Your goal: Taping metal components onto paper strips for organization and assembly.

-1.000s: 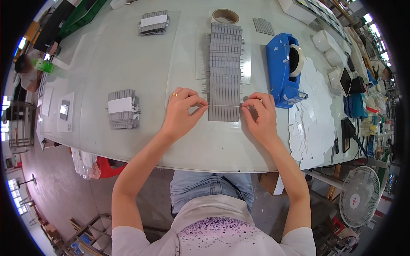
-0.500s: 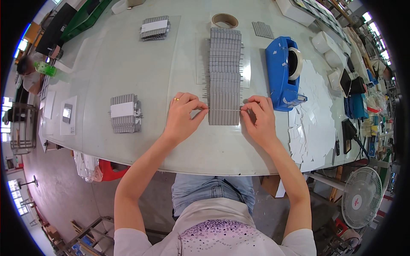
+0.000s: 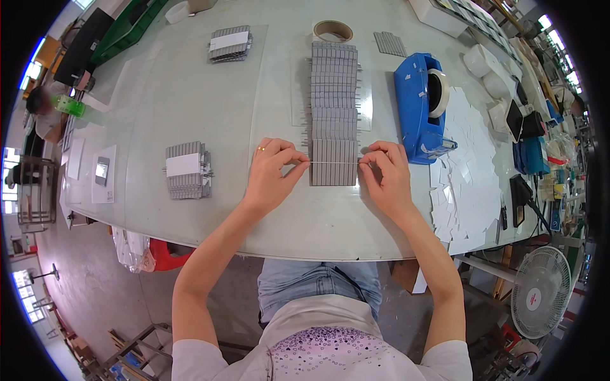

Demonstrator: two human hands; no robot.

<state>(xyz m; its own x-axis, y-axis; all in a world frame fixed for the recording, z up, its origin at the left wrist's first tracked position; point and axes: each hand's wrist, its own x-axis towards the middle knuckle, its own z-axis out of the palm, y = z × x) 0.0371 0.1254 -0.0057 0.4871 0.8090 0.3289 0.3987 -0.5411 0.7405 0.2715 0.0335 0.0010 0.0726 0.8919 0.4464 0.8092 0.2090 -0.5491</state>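
Pinched between both hands, left hand [image 3: 272,173] and right hand [image 3: 386,174], a thin strip [image 3: 335,163] now spans the near grey blocks [image 3: 334,162], freshly stretched taut.

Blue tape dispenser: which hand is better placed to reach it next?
Right. The right hand sits just beside the tape dispenser, while the left hand is across the grey strip. Both hands pinch a thin rod, so one would have to let go first.

The left hand [image 3: 272,173] and right hand [image 3: 386,176] cover both ends of the thin wire [image 3: 335,162]. The floor fan [image 3: 542,293] is clipped by the fisheye rim. Items along the table's far right edge [image 3: 540,120] are too small to identify.
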